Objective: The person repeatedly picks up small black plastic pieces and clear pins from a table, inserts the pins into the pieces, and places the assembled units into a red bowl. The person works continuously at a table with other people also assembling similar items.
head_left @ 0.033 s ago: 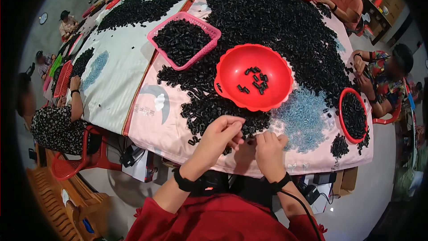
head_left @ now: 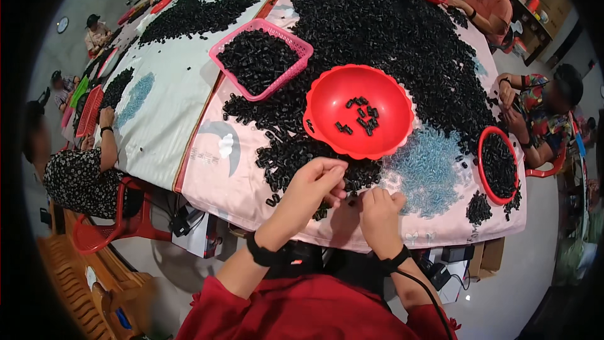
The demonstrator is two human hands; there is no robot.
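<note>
My left hand (head_left: 311, 187) is closed, thumb and fingers brought together just in front of the red scalloped bowl (head_left: 324, 116). A little to its right, my right hand (head_left: 381, 215) hangs over the table's near edge with its fingers curled together. Whatever either hand pinches is hidden by the fingers. Inside the bowl lie several small black cylindrical pieces (head_left: 369, 124). Under and beside my left hand spreads a loose heap of the same black pieces (head_left: 283, 167). Small clear bluish pieces (head_left: 426, 176) form a pile just beyond my right hand.
A pink basket (head_left: 302, 50) full of black pieces stands left of the bowl. A large black heap (head_left: 377, 19) covers the far table. At the right sits a red round tray (head_left: 482, 167) of black pieces. Other people work around the tables, one (head_left: 538, 107) close by on the right.
My left hand has shifted very slightly toward the red bowl. My right hand is almost where it was, and the bowl's contents look the same.
</note>
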